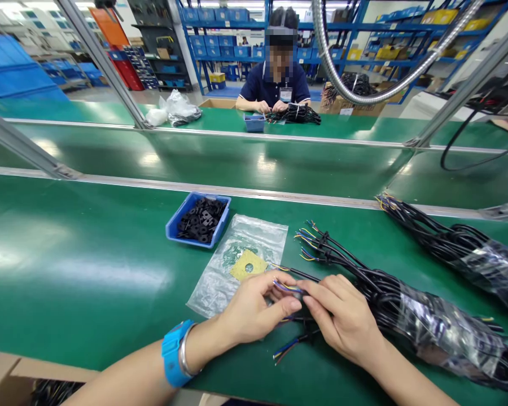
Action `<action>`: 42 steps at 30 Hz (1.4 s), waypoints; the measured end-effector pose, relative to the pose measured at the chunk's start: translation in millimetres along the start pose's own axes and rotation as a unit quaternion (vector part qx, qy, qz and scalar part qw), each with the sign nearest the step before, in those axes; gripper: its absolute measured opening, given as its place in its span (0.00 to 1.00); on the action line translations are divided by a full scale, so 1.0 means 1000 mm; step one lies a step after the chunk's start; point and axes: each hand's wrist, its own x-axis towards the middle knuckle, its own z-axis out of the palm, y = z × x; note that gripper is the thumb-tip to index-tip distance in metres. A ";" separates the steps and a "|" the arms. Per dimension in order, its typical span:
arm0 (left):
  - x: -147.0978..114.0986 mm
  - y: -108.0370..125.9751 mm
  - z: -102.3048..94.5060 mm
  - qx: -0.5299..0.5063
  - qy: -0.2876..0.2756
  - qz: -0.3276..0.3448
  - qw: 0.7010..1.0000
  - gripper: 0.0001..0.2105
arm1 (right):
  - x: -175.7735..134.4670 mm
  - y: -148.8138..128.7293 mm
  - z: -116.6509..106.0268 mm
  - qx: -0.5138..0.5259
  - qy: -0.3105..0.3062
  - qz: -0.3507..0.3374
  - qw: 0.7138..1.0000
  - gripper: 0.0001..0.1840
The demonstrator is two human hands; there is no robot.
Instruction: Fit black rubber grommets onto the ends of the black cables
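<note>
A: Where do we place the cable end [287,288]?

B: Between both hands, above the green bench [88,304]. We note blue and yellow wires at its tip.

A: Fingers?

B: Right hand [345,316]: thumb and fingertips pinched together on it. Left hand [254,310]: fingers curled, thumb near, wires against them; we cannot tell whether they grip.

A: Surroundings?

B: We log a wrapped cable bundle [440,321] beside the right hand, a holed yellow square [239,268] at a clear bag [214,288], and a blue tray [190,243] of black parts [203,220] beyond.
</note>
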 end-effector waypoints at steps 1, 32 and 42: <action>-0.001 -0.001 0.000 0.011 0.021 0.022 0.999 0.14 | 0.000 0.000 0.000 -0.001 0.001 -0.004 1.000 0.10; 0.011 0.010 -0.144 0.279 0.289 -0.027 0.915 0.09 | -0.012 0.006 0.005 0.040 0.049 -0.047 0.997 0.11; 0.003 0.018 -0.082 0.364 0.066 0.016 0.929 0.05 | -0.008 0.002 0.005 0.016 0.053 -0.035 0.998 0.08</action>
